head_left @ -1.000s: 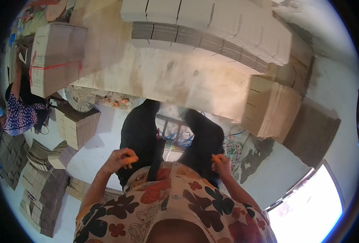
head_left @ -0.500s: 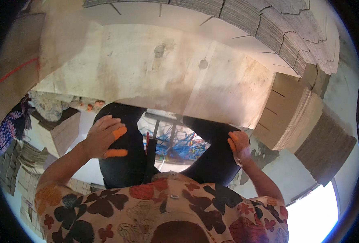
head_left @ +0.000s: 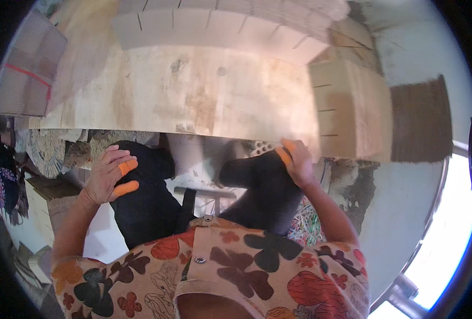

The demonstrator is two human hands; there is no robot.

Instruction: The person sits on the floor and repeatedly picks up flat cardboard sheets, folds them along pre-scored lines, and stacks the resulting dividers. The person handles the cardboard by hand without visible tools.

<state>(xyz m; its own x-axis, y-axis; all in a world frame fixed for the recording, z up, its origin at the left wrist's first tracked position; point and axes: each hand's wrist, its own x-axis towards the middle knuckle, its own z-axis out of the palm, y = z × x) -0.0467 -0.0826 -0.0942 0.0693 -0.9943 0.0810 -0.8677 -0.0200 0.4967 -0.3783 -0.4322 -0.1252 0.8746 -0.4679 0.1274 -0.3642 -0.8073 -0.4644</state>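
Observation:
My left hand (head_left: 108,174) rests on my left knee, over the black trousers (head_left: 145,207). Its fingers are spread, and nothing is in them. Orange finger covers (head_left: 125,188) sit on its thumb and index finger. My right hand (head_left: 299,164) lies by my right knee, close to the near edge of the wooden table (head_left: 183,114). Two of its digits also wear orange covers (head_left: 284,154), and they are stretched out with nothing held. Both forearms come up from the patterned shirt (head_left: 236,266).
A long stack of slotted cardboard sheets (head_left: 220,29) lies across the table's far side. Another slotted stack (head_left: 348,109) stands at the right, with a brown sheet (head_left: 422,119) beyond it. Folded cardboard (head_left: 28,64) is at the left. A grey metal bar (head_left: 206,193) is between my legs.
The whole view has shifted, and the table's near edge now looks level. Both hands stay by the knees; my right hand appears further forward, at the table edge. My legs have shifted.

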